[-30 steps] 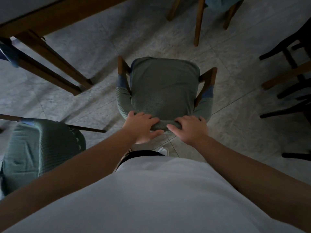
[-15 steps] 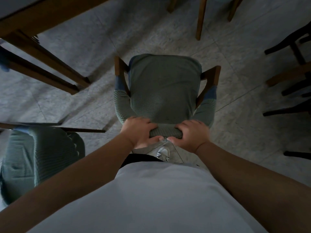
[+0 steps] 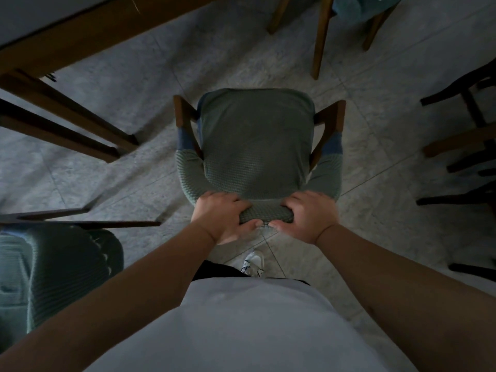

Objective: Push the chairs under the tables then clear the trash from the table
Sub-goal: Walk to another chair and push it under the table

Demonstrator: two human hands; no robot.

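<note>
Dim room, view straight down over the person's chest.

Green-covered chair (image 3: 256,146) stands on the grey tiled floor (image 3: 150,84), out in the open, not under any table. It faces away from the person; wooden armrests show on both sides of the seat, part wrapped in blue and green fabric.

Left hand (image 3: 218,217) grips the chair's top rail at its left end: fingers curled together over the top edge, thumb tucked under from the near side. Right hand (image 3: 308,216) does the same at the rail's right end, fingers bunched over the top, thumb below. The two thumb tips lie close together beneath the middle of the rail, not touching. Both forearms are bare.

Wooden table (image 3: 88,25) lies beyond the chair and to its left; its edge runs diagonally, and its legs come down to the floor left of the chair, clear of it. The tabletop itself is barely in view; I cannot tell what lies on it.

A second green-covered chair (image 3: 48,277) sits left of the gripped chair, nearer the person. Dark chair frames (image 3: 467,146) stand to its right. More wooden legs (image 3: 320,36) stand beyond it. One white shoe (image 3: 253,263) shows on the floor just behind the rail.
</note>
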